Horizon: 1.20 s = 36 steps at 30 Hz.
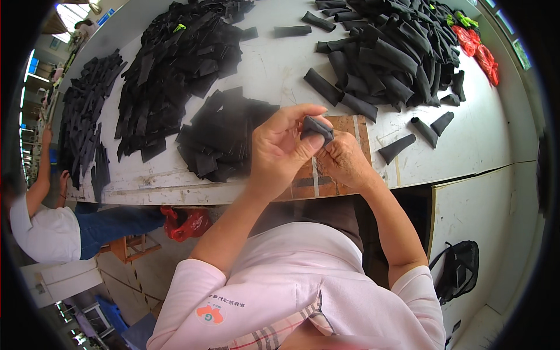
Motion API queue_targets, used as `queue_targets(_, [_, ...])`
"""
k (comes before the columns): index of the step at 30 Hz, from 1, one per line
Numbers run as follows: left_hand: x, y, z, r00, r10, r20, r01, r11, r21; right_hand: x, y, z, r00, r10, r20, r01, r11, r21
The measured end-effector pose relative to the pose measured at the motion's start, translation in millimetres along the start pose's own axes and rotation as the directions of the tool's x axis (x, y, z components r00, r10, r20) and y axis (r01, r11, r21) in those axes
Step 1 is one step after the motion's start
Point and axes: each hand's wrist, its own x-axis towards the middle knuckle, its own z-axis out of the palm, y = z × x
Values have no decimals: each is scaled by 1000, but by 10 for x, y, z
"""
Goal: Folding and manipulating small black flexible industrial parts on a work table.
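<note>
In front of my body I hold a small dark grey fabric tube (317,129) with both hands. My left hand (275,147) pinches its upper part between thumb and fingers. Close against it, my right hand (347,163) is closed on the lower end, and its fingertips are partly hidden. Beneath my hands lies a worn brown board (363,140) at the table's near edge. Just left of my left hand is a pile of flat dark fabric pieces (216,137). A few finished-looking tubes, such as a loose dark tube (396,149), rest to the right.
Dark fabric tubes (391,58) are heaped at the far right of the white table (274,70), beside red plastic bags (486,63). More flat dark pieces (181,64) cover the left. A co-worker in white (49,230) is at the left; a black bag (459,271) is lower right.
</note>
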Motion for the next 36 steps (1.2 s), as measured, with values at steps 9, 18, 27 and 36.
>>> queue_targets(9, [19, 79, -76, 997, -24, 77, 16, 994, 109, 15, 72, 71, 960, -178, -216, 185, 983, 13])
queue_targets(18, [-24, 155, -24, 965, 166, -202, -184, 980, -72, 95, -267, -174, 950, -253, -185, 218, 957, -189])
queue_targets(27, [-99, 87, -224, 972, 58, -227, -86, 990, -116, 77, -154, -67, 990, -137, -15, 123, 926, -358])
queue_targets(36, [18, -8, -475, 956, -82, -280, 156, 954, 255, 189, -302, -253, 988, -124, -94, 141, 969, 205])
